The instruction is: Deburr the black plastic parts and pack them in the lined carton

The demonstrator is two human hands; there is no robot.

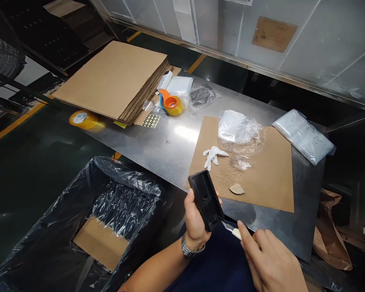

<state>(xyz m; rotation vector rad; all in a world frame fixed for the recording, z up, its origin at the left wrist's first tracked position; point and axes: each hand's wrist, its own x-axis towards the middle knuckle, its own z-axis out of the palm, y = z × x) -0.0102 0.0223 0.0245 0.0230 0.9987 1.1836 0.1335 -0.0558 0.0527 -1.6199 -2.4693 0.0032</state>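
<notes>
Two hands: yours, at the near edge of the desk [170,150].
Left hand [196,221]: grips black case [205,198].
Right hand [270,259]: pinches white tool [235,232].

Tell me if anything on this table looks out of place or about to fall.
The yellow tape roll sits right at the steel table's left edge, seemingly partly over it. A crumpled white glove and a small scrap lie loose on the brown sheet.

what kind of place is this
Likely a factory packing bench: stacked flat brown cardboard sheets, an orange-and-yellow tape dispenser and clear plastic bags on a steel table. Left hand holds a black plastic casing, right hand a small white-tipped tool.
</notes>
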